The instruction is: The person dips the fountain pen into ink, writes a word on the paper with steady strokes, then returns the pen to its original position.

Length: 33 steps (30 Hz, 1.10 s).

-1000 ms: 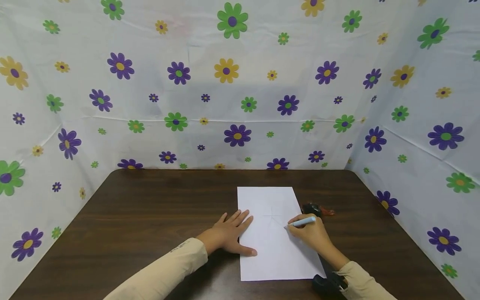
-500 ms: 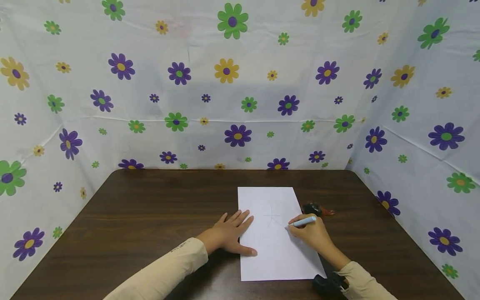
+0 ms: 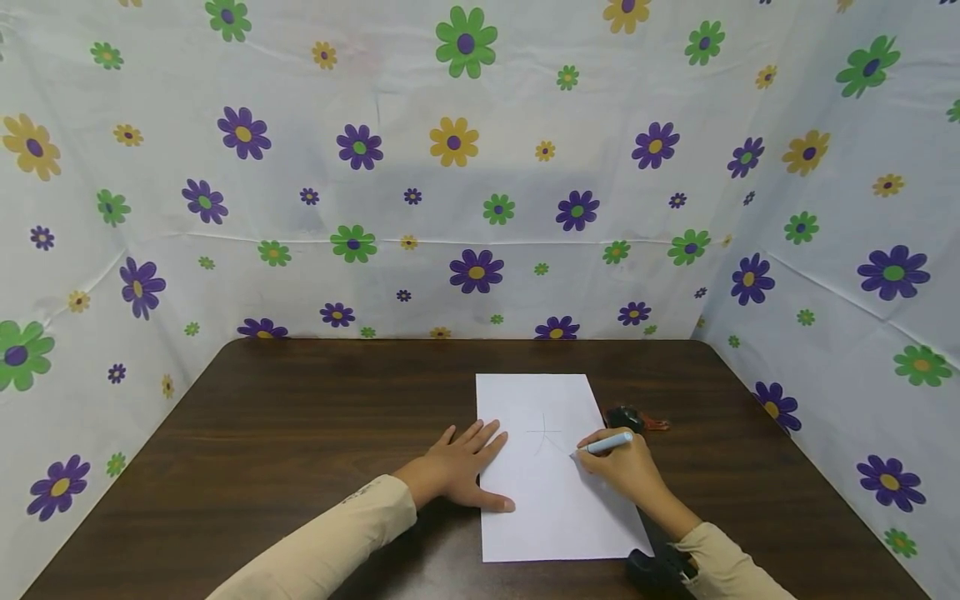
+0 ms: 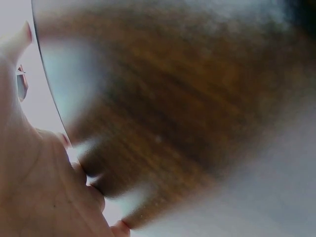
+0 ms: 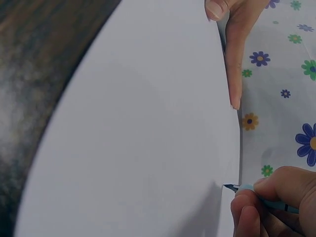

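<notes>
A white sheet of paper (image 3: 555,508) lies on the dark wooden table. Thin pen strokes (image 3: 543,431) mark its upper half: a cross with slanting lines below. My left hand (image 3: 457,473) rests flat at the sheet's left edge, fingers spread, thumb on the paper. On the right side, my right hand (image 3: 624,471) pinches a light blue pen (image 3: 606,443) between thumb and fingers, its tip down at the paper near the end of a slanting stroke. In the right wrist view the pen's dark pointed tip (image 5: 230,187) shows close against the sheet.
Just beyond my right hand lies a small dark object (image 3: 624,418) with a reddish end. A black device (image 3: 654,572) sits at my right wrist. The brown table (image 3: 300,417) stretches to the left, and a flower-patterned cloth (image 3: 405,217) hangs around its back and sides.
Both hands and the pen stay nearly in place. The strokes on the paper show more plainly now than one second ago.
</notes>
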Each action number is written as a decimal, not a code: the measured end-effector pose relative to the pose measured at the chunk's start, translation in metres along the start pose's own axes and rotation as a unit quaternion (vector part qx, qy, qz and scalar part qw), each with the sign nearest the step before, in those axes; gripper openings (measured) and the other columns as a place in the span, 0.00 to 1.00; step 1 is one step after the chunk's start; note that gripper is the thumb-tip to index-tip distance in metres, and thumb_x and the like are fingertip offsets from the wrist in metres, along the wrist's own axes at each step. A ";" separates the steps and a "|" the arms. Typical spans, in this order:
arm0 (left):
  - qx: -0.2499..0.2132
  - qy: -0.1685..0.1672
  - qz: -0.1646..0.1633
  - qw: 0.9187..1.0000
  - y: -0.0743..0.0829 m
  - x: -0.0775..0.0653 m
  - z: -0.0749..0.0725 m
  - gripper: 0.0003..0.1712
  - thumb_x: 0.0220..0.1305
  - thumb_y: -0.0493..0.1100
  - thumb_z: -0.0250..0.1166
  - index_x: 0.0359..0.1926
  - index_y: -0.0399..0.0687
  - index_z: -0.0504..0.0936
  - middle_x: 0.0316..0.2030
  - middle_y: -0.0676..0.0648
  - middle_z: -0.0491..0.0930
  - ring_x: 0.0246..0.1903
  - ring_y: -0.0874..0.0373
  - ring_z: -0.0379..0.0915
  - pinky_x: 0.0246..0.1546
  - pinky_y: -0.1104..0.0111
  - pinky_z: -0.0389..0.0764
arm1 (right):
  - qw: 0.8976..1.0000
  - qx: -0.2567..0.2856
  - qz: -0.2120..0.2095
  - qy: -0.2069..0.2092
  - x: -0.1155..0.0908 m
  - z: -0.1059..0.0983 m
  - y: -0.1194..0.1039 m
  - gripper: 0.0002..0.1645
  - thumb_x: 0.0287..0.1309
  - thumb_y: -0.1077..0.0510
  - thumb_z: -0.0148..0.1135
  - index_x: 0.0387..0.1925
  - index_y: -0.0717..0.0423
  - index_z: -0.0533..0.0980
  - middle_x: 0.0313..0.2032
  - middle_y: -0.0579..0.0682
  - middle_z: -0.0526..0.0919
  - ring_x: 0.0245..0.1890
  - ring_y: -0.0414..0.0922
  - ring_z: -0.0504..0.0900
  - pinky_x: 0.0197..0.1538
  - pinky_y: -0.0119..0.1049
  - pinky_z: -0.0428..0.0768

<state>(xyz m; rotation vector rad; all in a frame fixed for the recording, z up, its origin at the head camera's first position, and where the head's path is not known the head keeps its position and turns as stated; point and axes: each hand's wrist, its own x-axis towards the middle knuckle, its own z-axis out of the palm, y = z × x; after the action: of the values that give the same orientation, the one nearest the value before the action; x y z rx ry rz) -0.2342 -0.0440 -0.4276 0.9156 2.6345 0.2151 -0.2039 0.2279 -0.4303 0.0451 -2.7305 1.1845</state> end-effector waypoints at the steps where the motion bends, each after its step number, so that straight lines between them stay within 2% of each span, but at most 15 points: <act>1: 0.001 0.000 0.000 1.000 0.000 0.000 0.000 0.60 0.51 0.79 0.55 0.76 0.58 0.46 0.76 0.53 0.37 0.75 0.54 0.33 0.70 0.46 0.37 | 1.000 0.001 0.000 0.000 0.000 0.000 0.000 0.02 0.45 0.64 0.71 0.25 0.56 0.85 0.17 0.44 0.80 0.16 0.37 0.71 0.19 0.29 0.69; 9: -0.003 -0.001 0.001 1.000 0.001 0.000 -0.001 0.59 0.52 0.78 0.56 0.76 0.57 0.46 0.76 0.52 0.37 0.75 0.53 0.33 0.70 0.45 0.38 | 1.000 0.009 -0.009 0.007 0.002 0.001 0.001 0.03 0.46 0.65 0.70 0.25 0.55 0.85 0.17 0.44 0.81 0.16 0.37 0.72 0.19 0.29 0.71; 15: 0.002 -0.004 0.000 1.000 -0.002 0.002 0.002 0.59 0.52 0.79 0.55 0.76 0.59 0.44 0.76 0.54 0.35 0.75 0.55 0.31 0.71 0.46 0.36 | 0.999 0.032 -0.019 0.021 0.010 -0.004 -0.003 0.04 0.50 0.62 0.71 0.31 0.55 0.84 0.19 0.45 0.83 0.18 0.38 0.77 0.21 0.29 0.73; 23: -0.002 -0.002 0.001 1.000 -0.001 0.002 0.002 0.59 0.52 0.79 0.55 0.76 0.59 0.45 0.76 0.54 0.36 0.75 0.55 0.32 0.71 0.46 0.37 | 0.998 0.025 -0.030 0.050 0.026 -0.023 -0.003 0.08 0.53 0.60 0.69 0.36 0.60 0.83 0.29 0.53 0.86 0.24 0.41 0.84 0.26 0.29 0.79; 29: 0.002 -0.002 -0.004 1.000 0.002 -0.001 -0.001 0.59 0.52 0.78 0.56 0.76 0.59 0.46 0.76 0.54 0.37 0.75 0.55 0.33 0.71 0.47 0.38 | 0.997 0.012 -0.025 0.077 0.032 -0.041 0.009 0.11 0.56 0.55 0.69 0.36 0.59 0.82 0.28 0.53 0.87 0.25 0.42 0.84 0.26 0.30 0.80; 33: 0.005 -0.010 -0.002 1.000 0.002 -0.002 -0.002 0.58 0.53 0.78 0.55 0.76 0.58 0.45 0.76 0.53 0.36 0.75 0.54 0.32 0.71 0.46 0.37 | 0.995 0.030 -0.033 0.089 0.031 -0.053 0.020 0.12 0.58 0.55 0.67 0.39 0.61 0.82 0.30 0.56 0.87 0.26 0.41 0.85 0.28 0.29 0.81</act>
<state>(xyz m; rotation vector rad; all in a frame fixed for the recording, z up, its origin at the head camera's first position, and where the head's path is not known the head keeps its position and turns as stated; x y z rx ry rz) -0.2325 -0.0432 -0.4245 0.9111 2.6207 0.1909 -0.2295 0.2811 -0.4041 0.0341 -2.5198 1.1916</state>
